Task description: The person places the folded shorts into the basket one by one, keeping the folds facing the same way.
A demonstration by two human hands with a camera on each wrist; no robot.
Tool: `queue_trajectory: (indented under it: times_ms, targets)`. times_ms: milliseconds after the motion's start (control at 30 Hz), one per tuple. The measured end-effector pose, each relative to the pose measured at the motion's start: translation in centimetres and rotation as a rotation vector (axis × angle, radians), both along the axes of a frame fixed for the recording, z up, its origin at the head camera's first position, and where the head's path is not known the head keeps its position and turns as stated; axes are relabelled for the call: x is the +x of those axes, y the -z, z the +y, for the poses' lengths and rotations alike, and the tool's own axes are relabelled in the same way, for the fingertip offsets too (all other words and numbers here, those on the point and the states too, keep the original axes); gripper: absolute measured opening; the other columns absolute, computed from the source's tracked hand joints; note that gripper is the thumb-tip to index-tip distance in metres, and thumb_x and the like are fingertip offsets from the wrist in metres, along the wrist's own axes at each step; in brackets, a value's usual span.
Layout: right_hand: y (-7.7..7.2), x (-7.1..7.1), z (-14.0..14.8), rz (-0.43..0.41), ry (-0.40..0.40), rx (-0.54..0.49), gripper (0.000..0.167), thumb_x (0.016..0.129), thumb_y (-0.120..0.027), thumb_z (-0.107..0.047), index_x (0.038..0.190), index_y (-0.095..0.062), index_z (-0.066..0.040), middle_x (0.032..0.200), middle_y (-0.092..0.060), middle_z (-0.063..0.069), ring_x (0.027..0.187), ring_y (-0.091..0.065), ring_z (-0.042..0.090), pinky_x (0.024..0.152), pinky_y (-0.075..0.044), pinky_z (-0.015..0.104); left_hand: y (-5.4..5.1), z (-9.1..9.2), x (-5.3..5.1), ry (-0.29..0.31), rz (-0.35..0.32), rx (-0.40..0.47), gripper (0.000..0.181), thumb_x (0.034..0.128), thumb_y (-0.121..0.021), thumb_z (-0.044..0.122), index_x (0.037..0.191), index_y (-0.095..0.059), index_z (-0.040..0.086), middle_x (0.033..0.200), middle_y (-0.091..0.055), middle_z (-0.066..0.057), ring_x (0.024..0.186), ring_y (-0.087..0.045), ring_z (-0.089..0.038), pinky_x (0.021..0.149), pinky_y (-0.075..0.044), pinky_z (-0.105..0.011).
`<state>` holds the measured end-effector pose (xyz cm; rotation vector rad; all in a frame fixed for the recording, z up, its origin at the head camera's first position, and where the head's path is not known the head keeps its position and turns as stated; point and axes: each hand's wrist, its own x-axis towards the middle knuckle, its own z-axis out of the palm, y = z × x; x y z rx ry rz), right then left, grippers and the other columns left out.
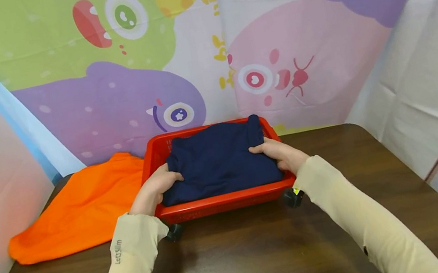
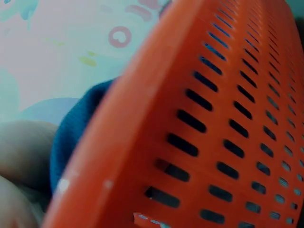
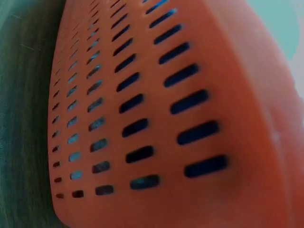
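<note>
A folded navy garment (image 1: pixel 218 160) lies in a red plastic basket (image 1: pixel 221 202), its thick rolled edge towards the far right corner. My left hand (image 1: pixel 157 186) grips the garment's left side, thumb on top, its other fingers mostly hidden. On the opposite side my right hand (image 1: pixel 284 152) holds the garment's right edge, the thumb over the cloth and the fingers down by the basket's rim. In the left wrist view, part of the left hand (image 2: pixel 21 156) shows beside the blue cloth (image 2: pixel 73 126). Only the slotted basket wall (image 3: pixel 156 114) fills the right wrist view, without the hand.
An orange garment (image 1: pixel 87 207) is spread on the brown wooden table (image 1: pixel 243 258), left of the basket and against it. Behind the table hangs a cartoon-printed cloth (image 1: pixel 166 29). White sheets (image 1: pixel 413 26) stand at both sides.
</note>
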<state>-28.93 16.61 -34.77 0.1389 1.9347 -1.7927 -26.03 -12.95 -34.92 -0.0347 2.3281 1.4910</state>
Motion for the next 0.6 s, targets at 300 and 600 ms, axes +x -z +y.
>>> queue_trajectory:
  times_ms: [300,600]
  targets:
    - [0.9,0.0,-0.9,0.152,-0.117,-0.107,0.068,0.093,-0.047,-0.012,0.146,-0.005,-0.019,0.150,-0.015,0.008,0.134,-0.023,0.030,0.110,-0.019,0.046,-1.0,-1.1,1.1,0.011,0.033,-0.009,0.064,0.0863,-0.044,0.006,0.143,-0.014,0.000,0.146,-0.024,-0.018,0.127,-0.029,-0.036,0.107,-0.025,-0.047]
    - [1.0,0.4,-0.8,0.186,-0.071,0.214,0.064,0.093,-0.049,-0.019,0.145,-0.014,-0.011,0.147,-0.026,0.011,0.130,-0.032,0.030,0.108,-0.025,0.045,-0.3,0.1,1.6,-0.019,0.056,-0.150,0.072,0.0855,-0.045,0.007,0.142,-0.002,-0.009,0.150,-0.008,-0.021,0.134,-0.016,-0.037,0.110,-0.015,-0.051]
